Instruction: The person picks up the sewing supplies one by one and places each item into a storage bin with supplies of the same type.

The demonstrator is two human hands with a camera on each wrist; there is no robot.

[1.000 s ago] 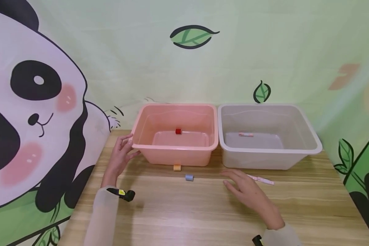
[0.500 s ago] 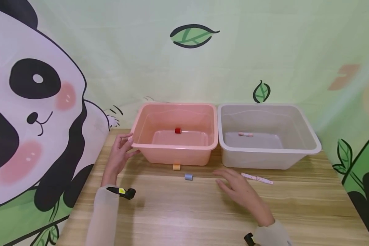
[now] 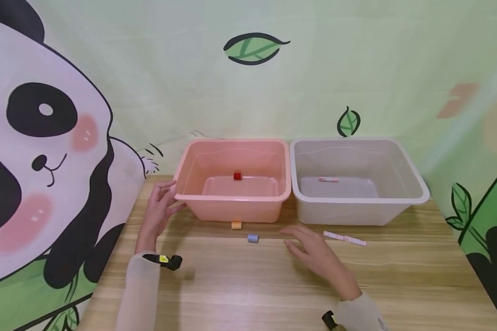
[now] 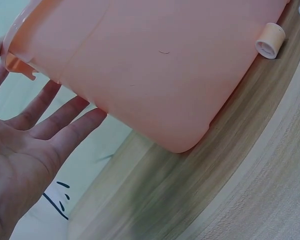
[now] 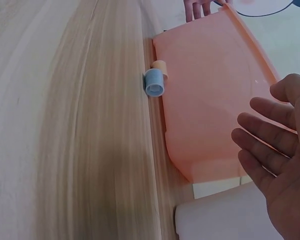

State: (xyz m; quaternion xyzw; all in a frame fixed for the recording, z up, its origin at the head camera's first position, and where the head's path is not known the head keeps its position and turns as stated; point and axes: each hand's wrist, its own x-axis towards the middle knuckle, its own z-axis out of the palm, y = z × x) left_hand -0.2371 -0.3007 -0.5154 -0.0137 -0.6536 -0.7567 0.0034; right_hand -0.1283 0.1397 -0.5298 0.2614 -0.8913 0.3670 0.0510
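Observation:
At the pink bin (image 3: pixel 234 209), my left hand (image 3: pixel 155 216) touches the left end with fairly straight fingers; the left wrist view shows several fingertips (image 4: pixel 97 114) against its outer wall. My right hand (image 3: pixel 316 257) hovers over the table in front of the gap between the bins, its fingers spread and holding nothing. Left of it lies a small blue hollow cylinder (image 3: pixel 253 238). A small light-orange cylinder (image 3: pixel 236 225) lies close to the pink bin's front wall. To the right of my right hand is a pink-and-white jointed strip (image 3: pixel 344 238).
Beside the pink bin stands a grey bin (image 3: pixel 341 214), with a short pink-and-white piece (image 3: pixel 328 179) inside. A small red cylinder (image 3: pixel 237 176) lies in the pink bin. Behind both bins hangs a panda-print cloth (image 3: pixel 170 92). Wooden table (image 3: pixel 232 285) lies underneath.
My right hand has moved left, away from the pink-and-white strip and closer to the blue cylinder, uncovering the strip's left end. My left hand stays at the pink bin.

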